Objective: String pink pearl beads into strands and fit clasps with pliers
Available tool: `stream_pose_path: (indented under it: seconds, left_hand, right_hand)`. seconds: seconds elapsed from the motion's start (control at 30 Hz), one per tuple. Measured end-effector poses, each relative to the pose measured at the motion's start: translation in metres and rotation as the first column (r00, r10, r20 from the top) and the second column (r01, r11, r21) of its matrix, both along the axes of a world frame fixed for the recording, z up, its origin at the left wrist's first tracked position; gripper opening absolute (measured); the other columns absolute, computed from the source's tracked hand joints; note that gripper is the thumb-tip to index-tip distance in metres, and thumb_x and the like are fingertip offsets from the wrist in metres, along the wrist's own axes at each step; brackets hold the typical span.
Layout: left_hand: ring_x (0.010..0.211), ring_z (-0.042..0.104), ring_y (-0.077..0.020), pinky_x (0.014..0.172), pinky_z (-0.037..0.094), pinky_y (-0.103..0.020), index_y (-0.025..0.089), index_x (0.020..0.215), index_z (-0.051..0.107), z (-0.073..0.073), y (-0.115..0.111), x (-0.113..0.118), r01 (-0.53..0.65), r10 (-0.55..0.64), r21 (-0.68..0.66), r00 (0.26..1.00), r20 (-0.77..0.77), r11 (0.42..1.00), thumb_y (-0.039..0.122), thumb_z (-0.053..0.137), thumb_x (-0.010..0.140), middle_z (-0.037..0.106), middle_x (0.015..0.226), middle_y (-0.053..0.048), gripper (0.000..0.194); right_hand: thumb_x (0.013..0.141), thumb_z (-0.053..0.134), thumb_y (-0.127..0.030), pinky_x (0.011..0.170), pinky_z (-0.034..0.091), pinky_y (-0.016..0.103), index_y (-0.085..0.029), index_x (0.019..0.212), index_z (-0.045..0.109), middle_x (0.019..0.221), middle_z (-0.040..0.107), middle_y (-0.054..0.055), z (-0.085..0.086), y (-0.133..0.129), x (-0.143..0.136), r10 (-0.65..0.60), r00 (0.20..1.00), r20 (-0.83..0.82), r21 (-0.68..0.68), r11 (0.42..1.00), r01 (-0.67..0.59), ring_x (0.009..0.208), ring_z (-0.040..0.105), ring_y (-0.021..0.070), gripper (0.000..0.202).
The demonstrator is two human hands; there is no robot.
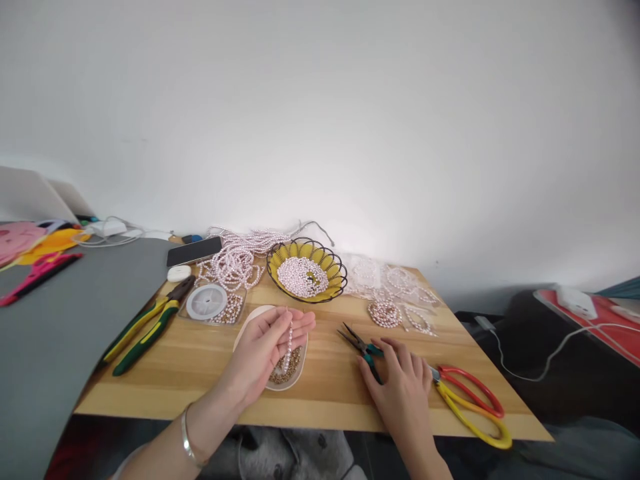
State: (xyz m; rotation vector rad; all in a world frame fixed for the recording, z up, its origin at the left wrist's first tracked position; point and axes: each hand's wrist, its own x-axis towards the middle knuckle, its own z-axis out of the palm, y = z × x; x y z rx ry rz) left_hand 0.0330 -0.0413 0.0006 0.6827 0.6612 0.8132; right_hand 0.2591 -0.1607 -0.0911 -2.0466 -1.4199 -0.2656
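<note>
Pinched between the thumb and fingers of my left hand (265,343), a short strand of pale pink beads (289,340) hangs down. It dangles above an oval white tray (241,325) in which gold-coloured beads (287,373) lie. My right hand (404,387) rests on the wooden board, its fingers around the teal handles of the needle-nose pliers (357,340). The pliers' jaws are parted and point away to the left. Just right of that hand lie scissors (473,400) with red and yellow handles, their blades partly hidden behind the fingers.
A yellow basket (337,283) of pink beads stands mid-board. Bead strands (235,260), a phone (194,251), a clear box with a spool (206,302) and large green-yellow pliers (150,327) lie left. Coiled beads (384,313) and clear bags (400,280) are right. A wall rises behind.
</note>
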Motion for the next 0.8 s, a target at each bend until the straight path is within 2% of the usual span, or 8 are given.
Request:
stream_pose_path:
  seconds: [0.07,0.13,0.2,0.37,0.47,0.6,0.7,0.8]
  left_hand:
    - [0.111,0.072,-0.0303,0.101,0.054,-0.039,0.013,0.084,0.072,0.0,-0.001,0.001,-0.024,0.024,-0.012,0.999,0.029,1.0,0.045,0.091,0.065,0.079,0.104,-0.015,0.042]
    - [0.113,0.071,-0.0306,0.103,0.053,-0.04,0.013,0.085,0.072,0.0,-0.002,0.003,-0.06,0.062,-0.033,0.996,0.064,0.998,0.044,0.091,0.066,0.079,0.104,-0.015,0.041]
    - [0.116,0.07,-0.0308,0.104,0.053,-0.04,0.013,0.085,0.072,0.0,-0.003,0.004,-0.093,0.098,-0.056,0.99,0.097,0.994,0.041,0.09,0.068,0.079,0.106,-0.016,0.038]
    - [0.118,0.069,-0.0283,0.104,0.054,-0.037,0.012,0.086,0.074,0.006,-0.004,0.006,-0.162,0.179,-0.102,0.965,0.194,0.982,0.032,0.085,0.076,0.077,0.113,-0.017,0.025]
    - [0.117,0.07,-0.0255,0.101,0.056,-0.033,0.013,0.086,0.075,0.012,-0.005,0.0,-0.211,0.234,-0.113,0.94,0.248,0.971,0.03,0.083,0.079,0.076,0.116,-0.016,0.02]
    - [0.114,0.071,-0.0227,0.098,0.057,-0.029,0.015,0.088,0.076,0.019,-0.003,-0.013,-0.294,0.311,-0.104,0.902,0.3,0.95,0.029,0.083,0.08,0.077,0.116,-0.012,0.017]
    - [0.115,0.071,-0.0226,0.097,0.058,-0.029,0.016,0.088,0.077,0.021,-0.001,-0.022,-0.354,0.37,-0.111,0.867,0.334,0.929,0.028,0.083,0.08,0.076,0.117,-0.01,0.015]
    - [0.116,0.07,-0.0237,0.095,0.06,-0.028,0.018,0.09,0.077,0.019,0.003,-0.028,-0.395,0.41,-0.117,0.847,0.338,0.911,0.028,0.082,0.081,0.076,0.119,-0.009,0.015]
  right_hand:
    - [0.093,0.058,-0.032,0.1,0.029,0.066,-0.018,0.112,0.061,0.116,0.063,0.018,0.012,0.003,-0.017,0.056,0.997,-0.051,0.048,0.997,-0.054,0.106,0.053,0.0384,0.023]
    - [0.097,0.051,-0.027,0.096,0.041,0.052,-0.022,0.114,0.059,0.114,0.066,0.013,0.025,0.008,-0.04,0.216,0.968,-0.131,0.071,0.975,-0.209,0.107,0.057,0.0322,0.019]
    - [0.098,0.049,-0.026,0.096,0.045,0.043,-0.025,0.116,0.058,0.114,0.068,0.009,0.035,0.016,-0.066,0.357,0.91,-0.213,0.099,0.934,-0.343,0.111,0.06,0.0277,0.019]
    - [0.087,0.06,-0.017,0.083,0.052,0.035,-0.023,0.112,0.062,0.102,0.072,0.006,0.037,0.048,-0.112,0.486,0.792,-0.371,0.114,0.87,-0.48,0.095,0.065,0.025,0.025]
    - [0.088,0.055,-0.013,0.081,0.05,0.039,-0.022,0.096,0.067,0.089,0.074,0.006,0.029,0.065,-0.114,0.493,0.761,-0.422,0.109,0.861,-0.498,0.086,0.066,0.0261,0.017]
    - [0.093,0.051,-0.019,0.083,0.05,0.039,-0.021,0.096,0.069,0.091,0.076,0.007,0.025,0.074,-0.1,0.491,0.724,-0.484,0.121,0.858,-0.5,0.089,0.068,0.0274,0.018]
    - [0.097,0.046,-0.023,0.086,0.05,0.039,-0.019,0.097,0.069,0.094,0.076,0.01,0.029,0.073,-0.086,0.482,0.703,-0.523,0.125,0.859,-0.497,0.093,0.069,0.0275,0.023]
    - [0.101,0.044,-0.029,0.073,0.051,0.031,-0.02,0.099,0.069,0.077,0.072,0.004,0.04,0.069,-0.07,0.495,0.67,-0.554,0.103,0.839,-0.534,0.075,0.068,0.0223,0.027]
